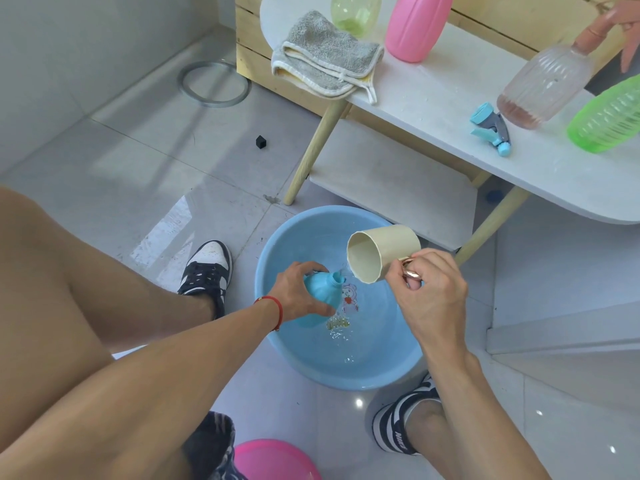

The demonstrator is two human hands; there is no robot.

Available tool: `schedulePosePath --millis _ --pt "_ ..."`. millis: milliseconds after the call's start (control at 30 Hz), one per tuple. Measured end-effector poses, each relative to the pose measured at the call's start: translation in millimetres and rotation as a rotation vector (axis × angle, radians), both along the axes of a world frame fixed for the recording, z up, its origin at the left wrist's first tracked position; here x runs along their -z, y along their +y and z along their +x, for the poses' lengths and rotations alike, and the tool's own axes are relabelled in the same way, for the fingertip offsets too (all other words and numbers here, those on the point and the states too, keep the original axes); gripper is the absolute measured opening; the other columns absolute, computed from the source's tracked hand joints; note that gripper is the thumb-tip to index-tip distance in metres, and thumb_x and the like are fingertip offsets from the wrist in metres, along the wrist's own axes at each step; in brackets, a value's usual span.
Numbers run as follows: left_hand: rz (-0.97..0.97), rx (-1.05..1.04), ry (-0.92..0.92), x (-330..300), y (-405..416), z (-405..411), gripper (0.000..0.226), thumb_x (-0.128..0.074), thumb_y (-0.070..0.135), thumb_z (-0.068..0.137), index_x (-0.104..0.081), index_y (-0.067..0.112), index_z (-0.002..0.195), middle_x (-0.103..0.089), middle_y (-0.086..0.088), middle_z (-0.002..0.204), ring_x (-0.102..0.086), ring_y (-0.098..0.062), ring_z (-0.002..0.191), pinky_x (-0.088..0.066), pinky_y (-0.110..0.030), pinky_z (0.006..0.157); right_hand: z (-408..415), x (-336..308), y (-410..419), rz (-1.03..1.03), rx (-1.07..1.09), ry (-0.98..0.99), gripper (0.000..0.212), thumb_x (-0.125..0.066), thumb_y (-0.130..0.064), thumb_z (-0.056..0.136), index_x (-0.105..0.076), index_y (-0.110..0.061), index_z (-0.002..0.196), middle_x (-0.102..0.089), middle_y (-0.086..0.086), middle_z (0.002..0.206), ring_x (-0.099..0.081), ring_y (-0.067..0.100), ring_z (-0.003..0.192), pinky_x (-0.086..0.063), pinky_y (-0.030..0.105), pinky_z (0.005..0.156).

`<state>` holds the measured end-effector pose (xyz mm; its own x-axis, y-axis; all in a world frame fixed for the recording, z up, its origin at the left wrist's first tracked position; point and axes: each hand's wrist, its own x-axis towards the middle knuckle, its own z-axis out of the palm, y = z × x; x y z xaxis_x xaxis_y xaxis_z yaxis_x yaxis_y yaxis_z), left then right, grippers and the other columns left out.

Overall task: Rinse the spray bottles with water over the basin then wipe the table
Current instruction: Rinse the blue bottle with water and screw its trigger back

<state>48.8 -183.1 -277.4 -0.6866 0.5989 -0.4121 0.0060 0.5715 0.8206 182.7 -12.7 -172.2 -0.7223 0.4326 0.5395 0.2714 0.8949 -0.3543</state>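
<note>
My left hand grips a light blue spray bottle with its cap off, held over the blue basin on the floor. My right hand holds a cream cup by its pinkish metal handle, tipped so its mouth points at the bottle's open neck. A thin stream of water runs from the cup's rim toward the neck. A little water lies in the basin's bottom. The blue spray head lies on the white table, beside clear pink, green, pink and yellow-green bottles.
A folded grey cloth lies at the table's left end. The table has a lower shelf and wooden legs just behind the basin. My feet in black-and-white shoes flank the basin. A pink round object sits at the bottom edge.
</note>
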Motion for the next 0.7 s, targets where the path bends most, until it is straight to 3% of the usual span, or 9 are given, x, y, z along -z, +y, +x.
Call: schedulePosePath --millis 367,700 --pt "-0.011 0.014 -0.002 0.4 -0.5 0.1 0.075 -0.098 0.034 0.055 -0.061 0.038 0.120 -0.052 0.006 0.122 -0.053 -0.019 0.115 -0.056 -0.043 0.093 -0.3 -0.3 -2.4 0.129 -0.056 0.060 0.036 -0.067 -0.012 0.090 -0.055 -0.006 0.057 -0.058 0.005 0.064 -0.063 0.031 0.084 -0.045 0.024 0.075" --pt "-0.006 0.025 -0.022 3.9 0.2 -0.8 0.077 -0.098 0.037 0.051 -0.061 0.040 0.118 -0.052 0.008 0.121 -0.055 -0.019 0.115 -0.058 -0.044 0.091 -0.3 -0.8 -2.9 0.263 -0.151 0.081 0.033 -0.069 -0.006 0.090 -0.056 -0.005 0.061 -0.055 0.006 0.065 -0.063 0.033 0.086 -0.047 0.026 0.080"
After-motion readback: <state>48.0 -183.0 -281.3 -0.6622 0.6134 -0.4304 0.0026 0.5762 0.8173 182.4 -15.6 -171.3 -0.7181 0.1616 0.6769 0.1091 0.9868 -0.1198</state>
